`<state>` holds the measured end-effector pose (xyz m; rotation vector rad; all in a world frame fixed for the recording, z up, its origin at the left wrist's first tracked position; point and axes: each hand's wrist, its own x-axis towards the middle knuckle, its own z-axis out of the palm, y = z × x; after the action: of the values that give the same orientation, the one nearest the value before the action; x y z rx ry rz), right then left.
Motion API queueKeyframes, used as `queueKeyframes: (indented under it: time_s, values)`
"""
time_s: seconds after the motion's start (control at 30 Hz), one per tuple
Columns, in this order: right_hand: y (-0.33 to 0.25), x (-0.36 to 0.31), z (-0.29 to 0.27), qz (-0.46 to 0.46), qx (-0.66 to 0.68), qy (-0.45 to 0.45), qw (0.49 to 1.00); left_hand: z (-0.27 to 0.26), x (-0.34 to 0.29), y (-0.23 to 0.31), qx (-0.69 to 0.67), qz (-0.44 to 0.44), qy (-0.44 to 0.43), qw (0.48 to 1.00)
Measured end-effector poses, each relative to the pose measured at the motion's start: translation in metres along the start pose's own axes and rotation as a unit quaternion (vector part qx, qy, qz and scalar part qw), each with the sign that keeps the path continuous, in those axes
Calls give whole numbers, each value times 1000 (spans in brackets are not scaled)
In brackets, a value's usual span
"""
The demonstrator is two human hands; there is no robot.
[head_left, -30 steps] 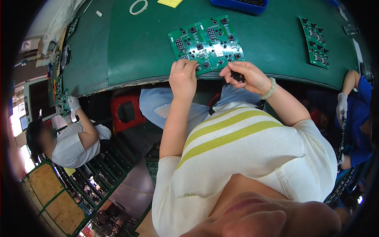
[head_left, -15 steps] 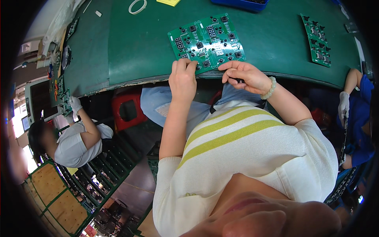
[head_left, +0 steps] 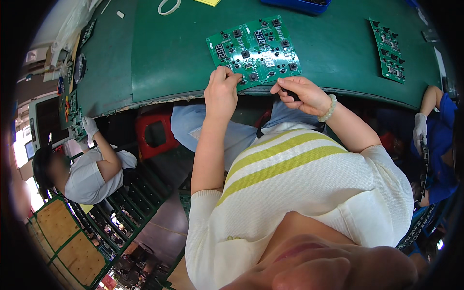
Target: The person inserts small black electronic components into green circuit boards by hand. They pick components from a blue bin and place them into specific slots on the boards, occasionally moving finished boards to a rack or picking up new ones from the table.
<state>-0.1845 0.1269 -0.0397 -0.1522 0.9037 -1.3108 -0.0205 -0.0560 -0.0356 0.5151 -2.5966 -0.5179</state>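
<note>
A green circuit board (head_left: 247, 54) lies flat at the table's near edge. It carries black knob-like parts, small round black buttons and digit displays. My left hand (head_left: 222, 94) is over its near left corner, fingers bent and pinched together at the board's surface. What they pinch, if anything, is hidden. Close to the board's near right corner is my right hand (head_left: 305, 96), with a pale bead bracelet on the wrist. Thumb and forefinger meet at the tip, and the other fingers curl around small black parts (head_left: 291, 95), partly hidden.
On the green table (head_left: 174, 53) are a second circuit board (head_left: 387, 50) at right, a blue bin (head_left: 302, 6), a white ring (head_left: 168, 7) and a yellow pad (head_left: 208, 2). Gloved co-workers sit at left (head_left: 96, 169) and right (head_left: 437, 140). A red stool (head_left: 157, 133) stands below the table.
My right thumb and forefinger have come together, and that hand's fingers have curled in more. My left hand has shifted slightly left, still at the board's near left corner.
</note>
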Motion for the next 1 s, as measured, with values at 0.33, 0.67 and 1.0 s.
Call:
queueKeyframes:
  time_s: [0.33,0.67,1.0]
  values:
    - [11,7,6,-31,61,23,997,-6,-12,53,-229,-28,60,971]
    - [33,11,15,-2,125,12,992,2,-20,63,-300,-98,-16,949]
    - [17,5,17,-45,49,66,996,-7,-18,36,-516,-286,48,806]
